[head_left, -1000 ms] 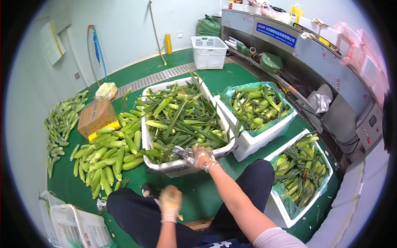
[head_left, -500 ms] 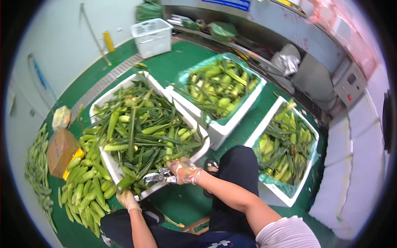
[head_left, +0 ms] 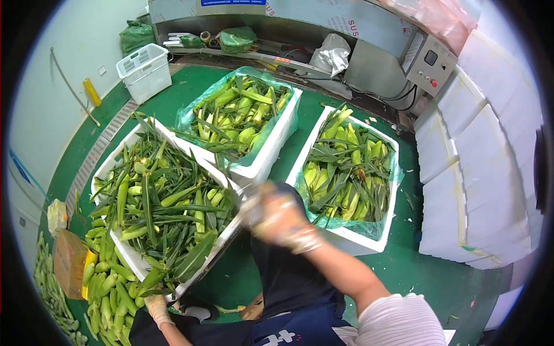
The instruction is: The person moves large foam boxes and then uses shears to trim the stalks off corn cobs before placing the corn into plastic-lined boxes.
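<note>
My left hand [head_left: 157,308], in a thin clear glove, is closed around the lower end of a green ear of corn [head_left: 152,281] at the near corner of a white foam box [head_left: 218,247]. That box is heaped with husked corn ears and long leaves [head_left: 167,196]. My right hand [head_left: 278,216], gloved and smeared by motion, is raised beside the box's right corner, above my knee. It grips the pruning shears [head_left: 252,202], which are only a grey blur now; whether the blades are apart cannot be told.
Corn ears [head_left: 112,294] are piled on the floor at left by a cardboard box [head_left: 70,262]. Two more foam boxes [head_left: 261,157] [head_left: 346,245], lined with green plastic, hold corn. A white basket [head_left: 147,75] stands far back; stacked white foam boxes [head_left: 461,190] line the right.
My right hand has swung up and right, away from the box's near edge, with the shears. My left hand stays at the near corner. The view has turned rightward.
</note>
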Available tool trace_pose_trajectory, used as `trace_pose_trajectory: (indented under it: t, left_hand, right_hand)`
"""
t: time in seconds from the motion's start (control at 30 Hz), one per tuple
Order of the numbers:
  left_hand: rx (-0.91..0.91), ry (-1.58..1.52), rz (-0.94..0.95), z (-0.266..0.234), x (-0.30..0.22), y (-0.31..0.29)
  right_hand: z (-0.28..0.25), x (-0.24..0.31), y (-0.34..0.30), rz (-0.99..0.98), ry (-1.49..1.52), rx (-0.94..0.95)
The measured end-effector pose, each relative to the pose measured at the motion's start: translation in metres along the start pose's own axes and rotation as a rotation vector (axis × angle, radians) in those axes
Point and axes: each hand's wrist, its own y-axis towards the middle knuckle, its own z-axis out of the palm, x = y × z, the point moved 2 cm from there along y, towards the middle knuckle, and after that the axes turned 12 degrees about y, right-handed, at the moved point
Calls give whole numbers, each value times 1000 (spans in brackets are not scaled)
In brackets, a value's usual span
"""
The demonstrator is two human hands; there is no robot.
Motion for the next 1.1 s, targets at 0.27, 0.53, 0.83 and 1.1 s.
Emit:
trace_pose_trajectory:
  t: [0.27, 0.53, 0.83, 1.1]
  left_hand:
    - [-602, -231, 220, -30, -162, -43]
    - [-378, 13, 265, -37, -205, -31]
    - [-236, -198, 323, -49, -219, 8]
    - [286, -696, 448, -43, -377, 23]
  right_hand:
    - [-64, -277, -28, 636, -190, -398]
    - [-129, -277, 9, 702, -485, -460]
    - [-192, -298, 47, 990, 36, -502]
    - [-35, 11, 69, 161, 341, -153]
